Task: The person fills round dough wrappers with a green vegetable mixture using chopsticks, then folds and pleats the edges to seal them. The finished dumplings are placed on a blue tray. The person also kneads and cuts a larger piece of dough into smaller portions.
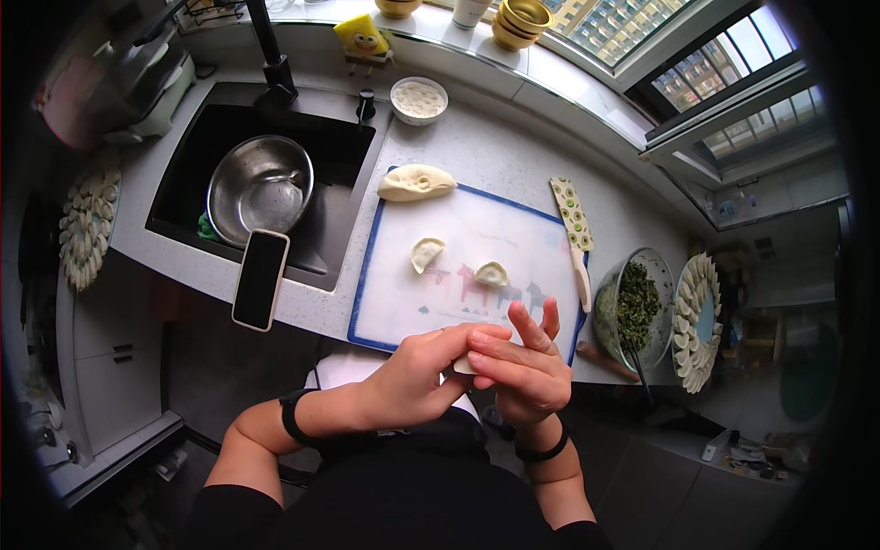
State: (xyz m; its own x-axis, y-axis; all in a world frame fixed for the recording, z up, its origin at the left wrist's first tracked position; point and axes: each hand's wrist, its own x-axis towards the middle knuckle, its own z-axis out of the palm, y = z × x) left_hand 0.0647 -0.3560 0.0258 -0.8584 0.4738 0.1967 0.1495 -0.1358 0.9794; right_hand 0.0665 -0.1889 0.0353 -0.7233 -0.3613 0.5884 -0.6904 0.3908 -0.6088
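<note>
Over the front edge of a white cutting board (392, 289) with a blue rim, my left hand (416, 375) and my right hand (529, 378) meet around a small dumpling (465, 365). Most of it is hidden by the fingers, so its shape is unclear. My right index and middle fingers press over it, while the other fingers are raised. Two folded dumplings, a left one (427, 255) and a right one (491, 274), lie apart on the board. A thick piece of dough (417, 183) rests at the board's far left corner.
Right of the board are an avocado-patterned knife (572, 213), a rolling pin (606, 361), a glass bowl of green filling (636, 306) and a plate of dumplings (696, 323). Leftward, a sink holds a metal bowl (223, 185); a phone (260, 280) overhangs the counter edge. Flour fills a bowl (419, 98) behind.
</note>
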